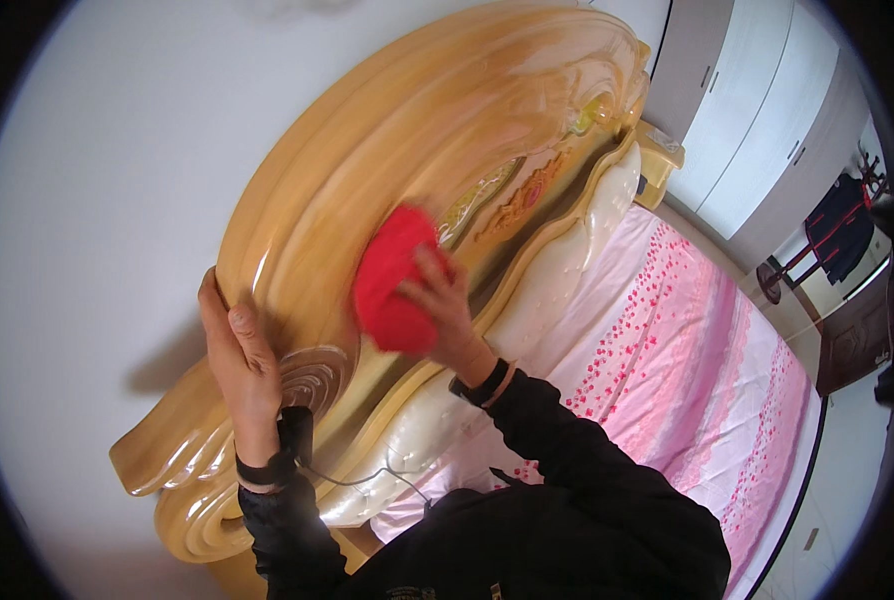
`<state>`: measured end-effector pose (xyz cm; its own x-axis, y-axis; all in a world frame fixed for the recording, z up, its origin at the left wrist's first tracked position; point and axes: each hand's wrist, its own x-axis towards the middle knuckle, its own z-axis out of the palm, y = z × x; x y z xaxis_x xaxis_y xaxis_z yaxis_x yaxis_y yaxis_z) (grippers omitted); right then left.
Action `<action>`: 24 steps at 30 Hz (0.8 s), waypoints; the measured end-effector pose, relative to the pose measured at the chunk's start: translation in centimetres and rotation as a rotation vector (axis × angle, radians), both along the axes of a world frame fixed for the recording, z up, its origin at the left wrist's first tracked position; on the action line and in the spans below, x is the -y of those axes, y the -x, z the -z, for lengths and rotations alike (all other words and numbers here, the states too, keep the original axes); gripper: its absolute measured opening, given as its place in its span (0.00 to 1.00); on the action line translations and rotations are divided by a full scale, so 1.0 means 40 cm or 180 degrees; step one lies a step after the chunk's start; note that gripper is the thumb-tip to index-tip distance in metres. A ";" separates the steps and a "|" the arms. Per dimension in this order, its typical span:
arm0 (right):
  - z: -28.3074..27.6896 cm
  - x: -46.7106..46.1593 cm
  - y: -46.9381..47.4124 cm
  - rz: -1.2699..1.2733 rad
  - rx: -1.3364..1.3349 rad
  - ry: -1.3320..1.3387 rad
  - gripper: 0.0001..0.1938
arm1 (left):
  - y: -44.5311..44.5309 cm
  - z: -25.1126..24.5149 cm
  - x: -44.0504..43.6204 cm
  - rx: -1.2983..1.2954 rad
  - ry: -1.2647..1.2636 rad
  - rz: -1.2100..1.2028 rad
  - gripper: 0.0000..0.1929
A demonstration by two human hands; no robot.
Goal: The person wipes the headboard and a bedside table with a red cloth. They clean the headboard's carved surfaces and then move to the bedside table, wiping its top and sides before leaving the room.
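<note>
A large glossy carved wooden headboard curves across the middle of the view. My right hand presses a red cloth against its inner moulding, and both are blurred. My left hand rests around the headboard's outer edge, thumb on the front face and fingers toward the wall side. Just below that hand is a carved spiral scroll. Beside the cloth lie a patterned inlay panel and a carved floral ornament. The fingers' undersides are hidden behind the edge and the cloth.
A white tufted backrest runs below the wood, above a bed with a pink floral bedspread. A wooden nightstand stands at the far side. Beyond are a wardrobe and a coat stand with a dark jacket. A white wall is at left.
</note>
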<state>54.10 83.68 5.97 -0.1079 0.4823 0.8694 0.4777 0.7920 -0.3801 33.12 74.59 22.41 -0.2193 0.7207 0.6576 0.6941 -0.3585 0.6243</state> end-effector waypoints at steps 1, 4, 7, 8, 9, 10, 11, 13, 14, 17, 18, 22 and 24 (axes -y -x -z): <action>0.006 -0.021 -0.026 0.0131 -0.0082 0.0275 0.29 | -0.002 0.000 -0.001 -0.0003 -0.0015 0.0001 0.31; 0.012 -0.132 -0.106 -0.0021 -0.1841 0.1304 0.23 | -0.005 0.001 -0.002 0.0034 -0.0057 0.0013 0.32; 0.002 -0.193 -0.264 -0.0863 -0.4175 0.2954 0.19 | -0.006 0.001 -0.003 0.0066 -0.0024 -0.0038 0.32; 0.000 -0.189 -0.309 -0.1171 -0.4312 0.2913 0.19 | -0.006 0.001 -0.003 0.0016 -0.0004 -0.0092 0.32; -0.007 -0.187 -0.348 -0.1363 -0.4486 0.2902 0.18 | -0.007 0.001 -0.004 -0.0009 -0.0024 -0.0111 0.32; -0.016 -0.191 -0.373 -0.1445 -0.4700 0.2909 0.18 | -0.008 0.000 -0.005 -0.0010 -0.0071 -0.0117 0.32; -0.023 -0.198 -0.390 -0.1450 -0.4400 0.2786 0.18 | -0.009 0.000 -0.006 0.0003 -0.0080 -0.0134 0.32; -0.036 -0.222 -0.418 -0.1377 -0.3868 0.2570 0.18 | -0.012 -0.002 -0.005 0.0057 -0.0111 -0.0124 0.32; -0.045 -0.248 -0.430 -0.1313 -0.3639 0.2761 0.18 | -0.013 -0.003 -0.004 0.0059 -0.0106 -0.0098 0.32; -0.035 -0.357 -0.402 -0.0246 -0.2874 0.2692 0.18 | -0.011 -0.006 0.001 0.0039 -0.0057 -0.0034 0.32; -0.019 -0.378 -0.390 0.0110 -0.2407 0.2373 0.18 | -0.010 -0.006 0.001 0.0028 -0.0039 -0.0026 0.32; 0.005 -0.413 -0.360 0.0474 -0.1732 0.1994 0.19 | 0.000 -0.004 -0.004 -0.0098 -0.0065 -0.0114 0.32; 0.002 -0.402 -0.349 0.0000 -0.2445 0.2347 0.20 | 0.002 0.000 -0.006 -0.0150 -0.0097 -0.0203 0.32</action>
